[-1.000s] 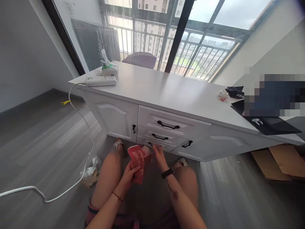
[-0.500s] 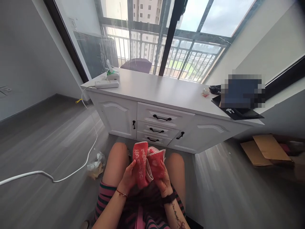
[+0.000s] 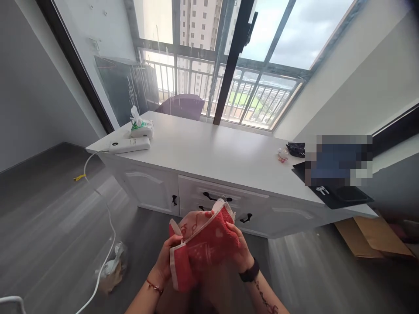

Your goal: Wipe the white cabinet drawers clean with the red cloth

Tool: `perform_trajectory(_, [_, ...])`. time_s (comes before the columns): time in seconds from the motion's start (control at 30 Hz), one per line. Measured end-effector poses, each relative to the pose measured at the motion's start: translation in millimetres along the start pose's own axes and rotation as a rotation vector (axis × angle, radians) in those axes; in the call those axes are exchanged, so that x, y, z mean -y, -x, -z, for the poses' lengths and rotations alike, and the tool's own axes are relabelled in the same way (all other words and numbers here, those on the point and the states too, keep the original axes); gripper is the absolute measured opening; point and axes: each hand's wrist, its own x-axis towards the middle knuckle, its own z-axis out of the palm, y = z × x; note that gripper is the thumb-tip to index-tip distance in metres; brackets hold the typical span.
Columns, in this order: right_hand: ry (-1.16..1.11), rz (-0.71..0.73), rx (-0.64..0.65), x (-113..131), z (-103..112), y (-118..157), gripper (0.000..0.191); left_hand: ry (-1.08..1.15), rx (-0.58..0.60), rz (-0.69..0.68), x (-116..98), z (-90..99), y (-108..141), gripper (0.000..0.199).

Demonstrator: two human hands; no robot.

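Note:
A red towel (image 3: 209,248) with white edging and pale patterns hangs between my two hands, partly spread, with its lower part blurred. My left hand (image 3: 167,255) grips its left side, fingers closed on the cloth near a folded corner. On the other side, my right hand (image 3: 241,248) holds the towel with the thumb on top; the other fingers are hidden behind it. The towel is in front of a white cabinet (image 3: 222,157) and covers part of its drawers.
Tissues (image 3: 142,127) and a white power strip (image 3: 129,145) sit on the cabinet's left end; a white cable (image 3: 109,218) runs down to the floor. At the right end are a black mat (image 3: 330,194) and keys (image 3: 322,190). A plastic bag (image 3: 113,264) and a cardboard box (image 3: 369,237) lie on the floor.
The bunched red towel has been opened out wider, and my hands are farther apart. The view has shifted, so the cabinet top appears lower and larger.

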Motion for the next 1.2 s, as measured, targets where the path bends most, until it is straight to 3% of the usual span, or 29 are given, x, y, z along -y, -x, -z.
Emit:
perform_trajectory(0.13, [-0.032,-0.037,-0.023,28,-20,-6,0.021,0.071,0.050,0.152,-7,-19.0,-9,0.042])
perform_trajectory(0.23, [0.040,0.059,-0.015,26,-33,-6,0.022,0.096,0.155,0.159,2,-14.9,-12,0.064])
perform_trajectory(0.33, [0.112,0.199,-0.035,13,-31,0,0.025,0.136,0.223,0.083,13,8.9,-10,0.055])
perform_trajectory(0.47, [0.150,0.324,-0.124,-5,-3,22,0.024,0.102,0.227,0.045,36,44.5,14,0.025])
perform_trajectory(0.53, [0.227,0.396,-0.196,-10,10,41,0.026,0.035,0.188,0.067,49,46.9,34,0.021])
perform_trajectory(0.63, [0.453,0.553,-0.299,-18,12,72,0.043,-0.066,0.115,0.051,66,28.8,62,0.035])
perform_trajectory(0.7, [0.711,0.618,-0.264,-33,-2,92,0.048,-0.065,0.116,0.030,74,12.5,76,0.039])
perform_trajectory(0.8, [1.212,0.561,0.060,-71,-34,118,0.045,0.046,0.207,0.038,82,0.8,93,0.036])
perform_trajectory(0.87, [1.470,0.476,0.288,-100,-51,133,0.047,0.106,0.241,0.017,86,5.4,106,0.046])
perform_trajectory(0.93, [1.588,0.431,0.368,-124,-61,145,0.061,0.110,0.207,0.009,89,16.4,120,0.042])
perform_trajectory(1.0, [1.573,0.434,0.367,-140,-64,155,0.071,0.085,0.122,0.017,91,28.1,134,0.029])
perform_trajectory(1.07, [1.479,0.473,0.344,-148,-64,163,0.062,0.077,0.031,-0.026,92,35.5,147,0.017])
perform_trajectory(1.2, [1.317,0.691,0.051,-155,-61,166,0.045,0.005,-0.082,-0.098,95,34.5,171,0.016])
